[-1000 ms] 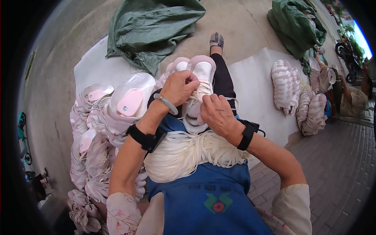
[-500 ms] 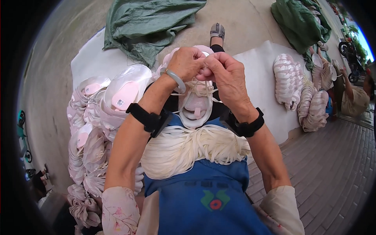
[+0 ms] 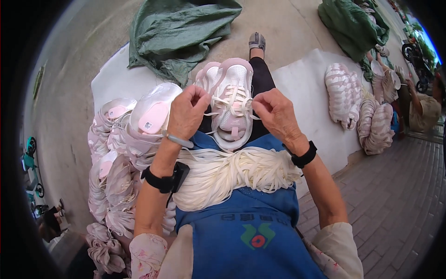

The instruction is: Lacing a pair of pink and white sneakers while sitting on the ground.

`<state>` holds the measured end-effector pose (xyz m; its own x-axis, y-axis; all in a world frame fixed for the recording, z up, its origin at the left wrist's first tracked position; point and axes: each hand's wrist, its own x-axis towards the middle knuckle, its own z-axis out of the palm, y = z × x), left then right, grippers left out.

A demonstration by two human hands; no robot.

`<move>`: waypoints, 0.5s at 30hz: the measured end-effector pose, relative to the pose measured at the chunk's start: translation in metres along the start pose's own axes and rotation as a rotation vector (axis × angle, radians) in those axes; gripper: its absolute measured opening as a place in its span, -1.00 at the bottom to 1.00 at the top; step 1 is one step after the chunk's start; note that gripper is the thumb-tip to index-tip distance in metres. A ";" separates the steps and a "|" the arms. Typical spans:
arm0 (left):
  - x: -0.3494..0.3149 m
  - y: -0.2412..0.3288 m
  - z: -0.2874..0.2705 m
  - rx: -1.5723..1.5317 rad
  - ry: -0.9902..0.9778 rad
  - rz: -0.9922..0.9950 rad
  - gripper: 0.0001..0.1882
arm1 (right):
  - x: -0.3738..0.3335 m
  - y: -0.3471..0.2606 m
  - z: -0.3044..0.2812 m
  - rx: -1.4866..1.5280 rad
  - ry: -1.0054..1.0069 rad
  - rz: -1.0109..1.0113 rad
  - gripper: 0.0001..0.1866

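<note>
Between my hands, on my lap, rests a white and pale pink sneaker (image 3: 236, 100) with cream laces threaded through its eyelets; its heel points toward me. My left hand (image 3: 188, 111), with a pale bangle on the wrist, is closed in a pinch at the shoe's left side. Opposite it, my right hand (image 3: 278, 114) pinches beside the laces on the right. Cream shoelace (image 3: 236, 106) runs out toward both hands, its ends hidden by the fingers. A thick bundle of loose cream laces (image 3: 232, 179) lies across my blue apron (image 3: 241, 232), just below the shoe.
Stacked pink and white shoe uppers (image 3: 114, 176) crowd my left side. Another sneaker (image 3: 207, 74) sits behind the held one. White sheeting (image 3: 302, 83) covers ground ahead. Green sacks (image 3: 181, 37) lie farther out, with more stacked uppers (image 3: 344, 95) at right near another person (image 3: 423, 104).
My hands have come apart from above the shoe, the left moving left and down, the right moving down. The laced front of the sneaker now shows between them.
</note>
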<state>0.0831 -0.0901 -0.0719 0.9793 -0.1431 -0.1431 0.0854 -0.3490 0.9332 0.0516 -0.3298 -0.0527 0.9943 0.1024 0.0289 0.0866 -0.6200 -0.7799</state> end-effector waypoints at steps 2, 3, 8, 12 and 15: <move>-0.029 0.003 0.010 0.069 0.053 0.024 -0.85 | -0.008 -0.006 0.018 -0.124 0.037 -0.112 -0.83; -0.041 0.004 0.010 0.086 0.054 0.038 -0.86 | -0.010 -0.010 0.029 -0.236 0.056 -0.224 -0.83; -0.055 0.001 0.011 0.372 0.126 0.273 -0.90 | -0.007 -0.010 0.048 -0.516 0.056 -0.311 -0.87; -0.052 -0.007 0.016 0.468 0.053 0.370 -0.87 | 0.000 -0.005 0.042 -0.490 0.140 -0.258 -0.92; -0.046 -0.004 0.020 0.577 -0.010 0.392 -0.84 | 0.020 0.007 0.039 -0.399 0.095 -0.076 -0.86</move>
<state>0.0336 -0.1004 -0.0752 0.9160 -0.3667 0.1627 -0.3879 -0.7058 0.5927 0.0699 -0.3019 -0.0815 0.9839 0.0987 0.1491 0.1584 -0.8681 -0.4704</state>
